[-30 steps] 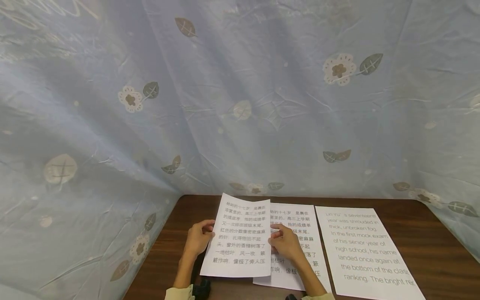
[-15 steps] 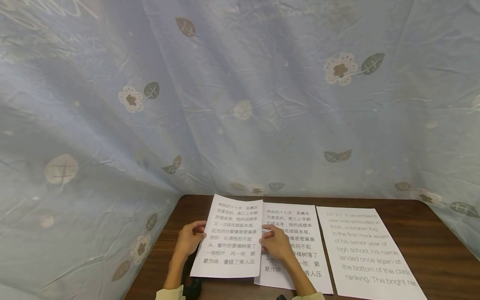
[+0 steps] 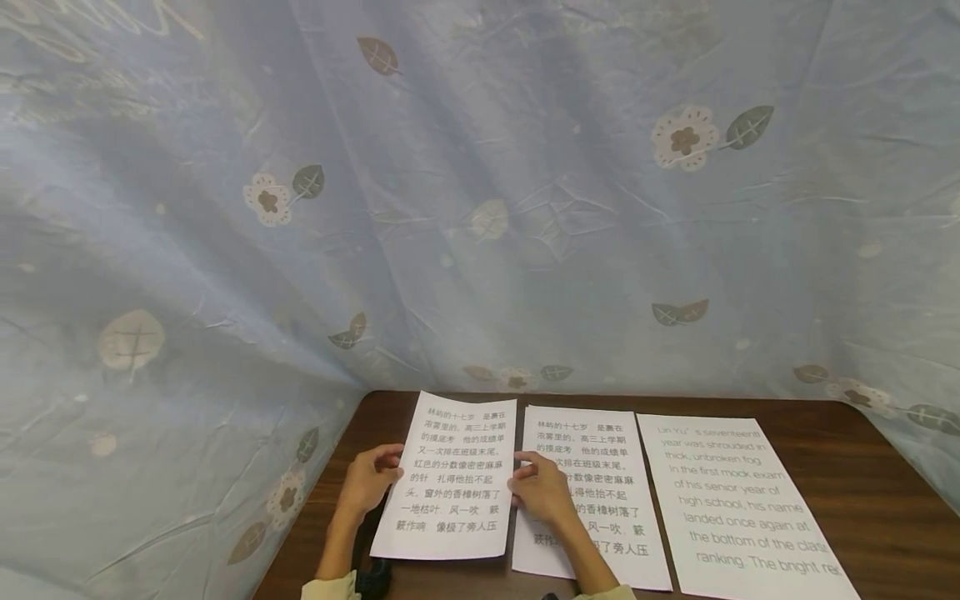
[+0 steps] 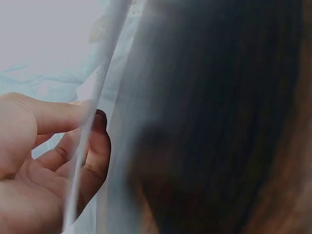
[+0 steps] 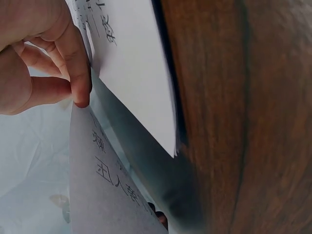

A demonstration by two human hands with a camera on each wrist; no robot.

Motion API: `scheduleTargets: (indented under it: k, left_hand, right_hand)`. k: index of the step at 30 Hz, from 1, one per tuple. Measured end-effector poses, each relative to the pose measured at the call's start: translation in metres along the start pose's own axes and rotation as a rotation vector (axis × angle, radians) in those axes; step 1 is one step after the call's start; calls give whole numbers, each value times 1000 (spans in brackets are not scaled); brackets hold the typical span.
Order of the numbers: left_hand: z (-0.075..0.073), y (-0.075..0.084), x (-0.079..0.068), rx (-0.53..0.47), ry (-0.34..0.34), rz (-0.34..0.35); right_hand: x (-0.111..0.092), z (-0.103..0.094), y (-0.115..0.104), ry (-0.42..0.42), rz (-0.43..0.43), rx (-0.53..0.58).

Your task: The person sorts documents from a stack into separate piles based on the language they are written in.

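In the head view a white paper sheet [image 3: 453, 483] printed with Chinese text is held at its two side edges. My left hand [image 3: 366, 481] pinches its left edge. The left wrist view shows the thumb [image 4: 56, 118] on one face of the paper, with fingertips behind it. My right hand [image 3: 542, 490] pinches the right edge, and the right wrist view shows the sheet [image 5: 100, 190] raised off the table. Below and right of that hand lies a second paper [image 3: 600, 467] with the same kind of text, partly covered by the right hand and forearm.
A paper with English text [image 3: 735, 500] lies at the right, a narrow strip of table from the Chinese one. The dark wooden table [image 3: 847, 467] meets a pale blue floral cloth [image 3: 480, 275] behind and at the left. Black straps [image 3: 373, 579] sit at the wrists.
Both hands have moved left with the held sheet. It overlapped the second paper earlier; now a narrow gap shows between them in the head view. The papers on the table stay put.
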State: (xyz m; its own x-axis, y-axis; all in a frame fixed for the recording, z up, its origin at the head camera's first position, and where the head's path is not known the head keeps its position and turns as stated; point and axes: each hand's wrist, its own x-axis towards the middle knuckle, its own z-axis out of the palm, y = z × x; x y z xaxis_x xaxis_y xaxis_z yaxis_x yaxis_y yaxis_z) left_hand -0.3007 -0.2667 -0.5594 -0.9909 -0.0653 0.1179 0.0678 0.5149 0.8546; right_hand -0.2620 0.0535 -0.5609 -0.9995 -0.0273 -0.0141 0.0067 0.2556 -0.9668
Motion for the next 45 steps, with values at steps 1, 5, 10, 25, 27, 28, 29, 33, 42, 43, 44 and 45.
scheduleTargets:
  k: [1, 5, 10, 25, 27, 28, 29, 33, 42, 43, 44, 45]
  left_hand:
    - [0, 0, 0, -1, 0, -1]
    - [1, 1, 0, -1, -2, -3]
    - [2, 1, -1, 0, 1, -1]
    - [2, 1, -1, 92, 19, 37]
    - [1, 2, 0, 162, 36, 53]
    - [0, 3, 0, 196, 45, 67]
    - [-1, 3, 1, 223, 52, 76]
    - [-2, 7, 1, 234, 49, 81]
    - [1, 13, -2, 198, 30, 50]
    - [2, 15, -3, 189, 26, 58]
    - [4, 17, -4, 181, 21, 67]
    - [6, 19, -5, 171, 13, 77]
  right_hand:
    - [0, 0, 1, 4, 2, -4]
    - [2, 0, 3, 24, 4, -24]
    - [4, 0, 7, 30, 8, -48]
    - [3, -3, 7, 50, -52, -135]
    - [4, -5, 6, 72, -75, -164]
    - [4, -6, 6, 82, -80, -173]
    - [4, -7, 5, 91, -82, -178]
    - [5, -12, 4, 107, -61, -176]
    - [2, -21, 4, 94, -37, -139]
    - [1, -23, 5, 93, -36, -138]
    - [0, -25, 5, 95, -36, -142]
    - [0, -28, 6, 98, -34, -143]
